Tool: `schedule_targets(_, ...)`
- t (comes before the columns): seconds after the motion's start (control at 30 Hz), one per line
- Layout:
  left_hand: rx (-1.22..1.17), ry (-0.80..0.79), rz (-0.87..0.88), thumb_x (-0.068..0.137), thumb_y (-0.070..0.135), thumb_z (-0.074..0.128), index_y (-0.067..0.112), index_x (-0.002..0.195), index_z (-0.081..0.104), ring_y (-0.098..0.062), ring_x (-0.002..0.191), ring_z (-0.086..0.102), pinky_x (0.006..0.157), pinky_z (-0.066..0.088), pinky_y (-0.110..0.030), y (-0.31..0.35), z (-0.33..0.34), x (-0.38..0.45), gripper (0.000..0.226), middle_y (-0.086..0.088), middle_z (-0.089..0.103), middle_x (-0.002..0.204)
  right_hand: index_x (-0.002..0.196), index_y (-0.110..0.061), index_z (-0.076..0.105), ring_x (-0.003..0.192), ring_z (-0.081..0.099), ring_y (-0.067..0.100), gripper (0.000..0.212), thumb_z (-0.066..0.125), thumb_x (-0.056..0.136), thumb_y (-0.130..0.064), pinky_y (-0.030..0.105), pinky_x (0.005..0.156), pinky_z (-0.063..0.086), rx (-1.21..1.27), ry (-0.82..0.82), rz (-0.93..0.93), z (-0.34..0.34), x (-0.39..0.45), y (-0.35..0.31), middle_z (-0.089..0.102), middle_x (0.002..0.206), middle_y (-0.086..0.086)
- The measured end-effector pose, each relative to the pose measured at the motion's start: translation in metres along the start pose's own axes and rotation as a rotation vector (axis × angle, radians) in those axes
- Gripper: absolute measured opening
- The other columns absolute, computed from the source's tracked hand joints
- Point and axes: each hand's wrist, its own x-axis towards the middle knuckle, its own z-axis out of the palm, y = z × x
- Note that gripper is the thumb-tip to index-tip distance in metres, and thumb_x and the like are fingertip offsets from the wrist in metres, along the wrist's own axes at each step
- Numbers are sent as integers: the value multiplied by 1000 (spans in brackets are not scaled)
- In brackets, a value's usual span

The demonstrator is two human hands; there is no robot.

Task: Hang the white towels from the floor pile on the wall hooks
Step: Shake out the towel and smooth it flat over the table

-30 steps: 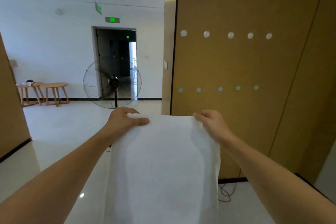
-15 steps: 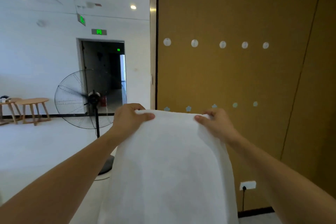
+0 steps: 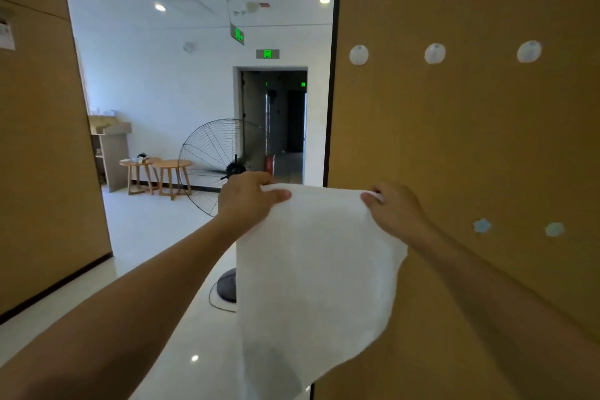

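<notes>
Left hand (image 3: 248, 200) and right hand (image 3: 394, 209) each pinch a top corner of the towel (image 3: 316, 276), near the hooks (image 3: 434, 53) on the right

One white towel (image 3: 318, 269) hung at 6 o'clock. Three white round hooks (image 3: 434, 53) sat at 1 o'clock, two pale blue hooks (image 3: 481, 225) at 3 o'clock. Two wooden stools (image 3: 171, 169) and one fan (image 3: 220, 169) stood at 9 o'clock.

Towel (image 3: 318, 269) soft white cloth; wall panel (image 3: 470, 140) matt wood; floor (image 3: 156, 230) glossy
</notes>
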Motion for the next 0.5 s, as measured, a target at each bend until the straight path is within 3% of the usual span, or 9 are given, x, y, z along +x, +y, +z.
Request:
schedule_targets(0.1,56,-1,30,86,54,67,26,105,71,-15,88,56,79,42,-30,1,15,32,34,5,64,96,75,-10,57,70,54,22,32,57,95,-36,34,60,40,-6,4,-34,5,31,8,57,73,1)
schedule_targets(0.2,121,23,125,90,51,62,27,99,68,-19,88,58,79,43,-31,5,36,79,26,2,67,96,106,-15,72,94,64,21,42,61,91,-52,36,84,51,34,36,-5,5,71,13,69,101,-2)
schedule_targets(0.23,137,43,156,92,49,61,26,100,67,-18,86,56,78,42,-31,9,41,94,25,1,67,96,108,-16,73,95,65,20,44,62,89,-54,36,86,53,28,57,-6,4,87,15,72,105,-1)
schedule_targets(0.37,142,115,283,96,40,58,22,103,57,-16,78,50,71,38,-30,38,48,152,19,2,57,86,103,-13,74,94,66,21,39,68,87,-49,41,85,55,62,177,-30,-13,149,22,72,101,1)
schedule_targets(0.5,230,239,488,100,27,50,25,111,51,-18,74,55,69,40,-29,70,54,207,11,-1,62,87,87,-23,64,83,61,13,14,74,84,-33,32,72,51,102,318,-190,-39,208,21,65,88,-6)
